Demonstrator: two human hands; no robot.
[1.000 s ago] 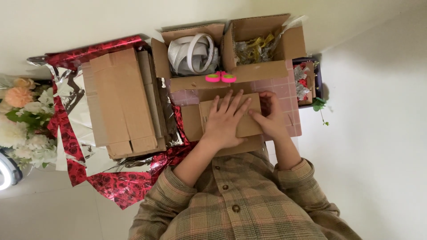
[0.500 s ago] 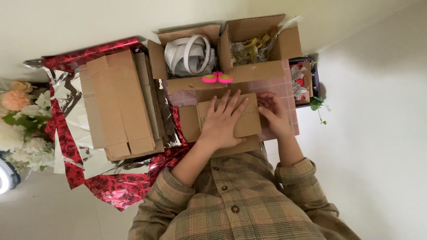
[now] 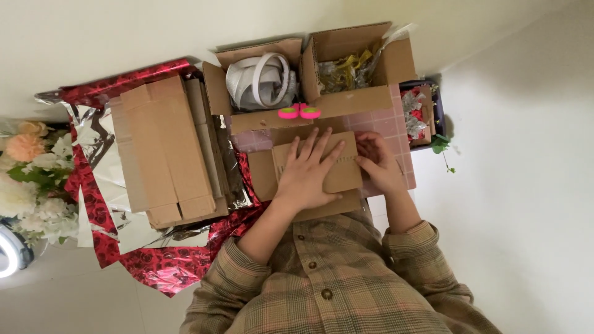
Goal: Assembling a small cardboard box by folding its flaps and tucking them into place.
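Fingers point(image 3: 322, 143) of the left hand point(image 3: 307, 176) are kept splayed on the cardboard box point(image 3: 348, 177); the right hand point(image 3: 378, 162) stays curled at its edge, grip unclear.

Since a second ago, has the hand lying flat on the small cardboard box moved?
No. The left hand lies flat on the small cardboard box, fingers pointing at the pink tape rolls as before; only the camera shifted slightly.
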